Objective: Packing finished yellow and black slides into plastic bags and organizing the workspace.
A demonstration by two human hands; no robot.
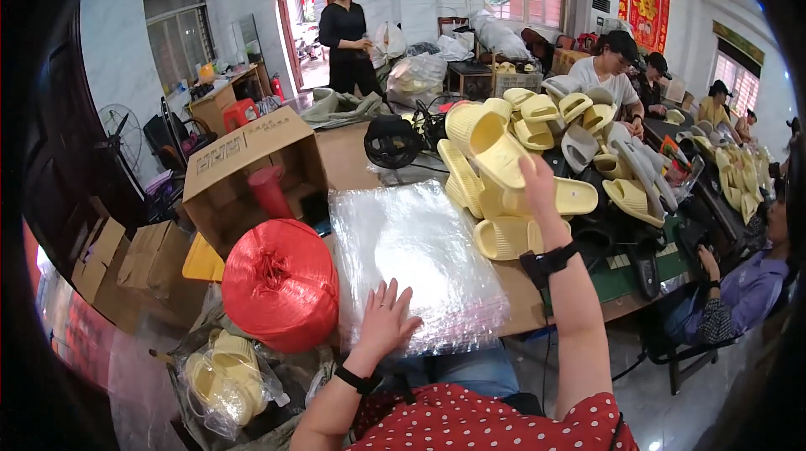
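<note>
My left hand lies with its fingers spread on a stack of clear plastic bags in front of me. My right hand reaches forward and is closed on the edge of a pale yellow slide slipper, which is tilted up at the near side of a heap. Around it lie more yellow slippers, and grey slippers rest farther back. My right fingertips are partly hidden by the slipper.
Left of the bags sits a big roll of red plastic twine, with an open cardboard box behind it. Bagged yellow slippers lie in a sack at lower left. Several people sit along the right; one person stands near the doorway.
</note>
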